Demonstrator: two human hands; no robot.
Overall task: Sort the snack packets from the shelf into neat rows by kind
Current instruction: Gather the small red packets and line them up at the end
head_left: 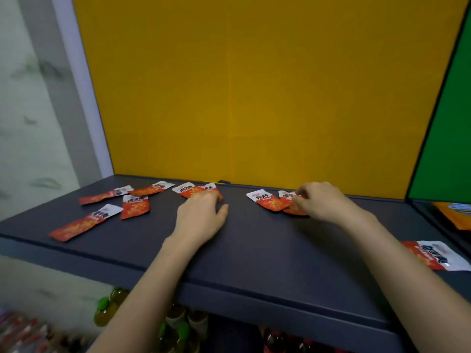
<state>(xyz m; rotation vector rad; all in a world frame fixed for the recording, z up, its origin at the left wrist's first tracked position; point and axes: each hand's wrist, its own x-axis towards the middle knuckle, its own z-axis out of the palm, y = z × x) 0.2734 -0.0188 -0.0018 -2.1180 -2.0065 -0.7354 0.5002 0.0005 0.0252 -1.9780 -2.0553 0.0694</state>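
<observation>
While right grip [321,202] pinches a packet [297,211], left grip [201,217] seemingly flat on rear packets [187,191], bottles [107,310] below.

At the back edge of the grey shelf [254,250], the left hand [201,217] touches two overlapping red packets [190,191]. Further right, the right hand [318,202] pinches a red packet [295,211]. Four scattered packets [133,206] lie at the shelf's left end.

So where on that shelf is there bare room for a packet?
The shelf is bare along its front between the forearms, between the left hand and right hand, and behind the large packet at right. Crowded: the back-left packets and the right hand's pinched packet.
</observation>
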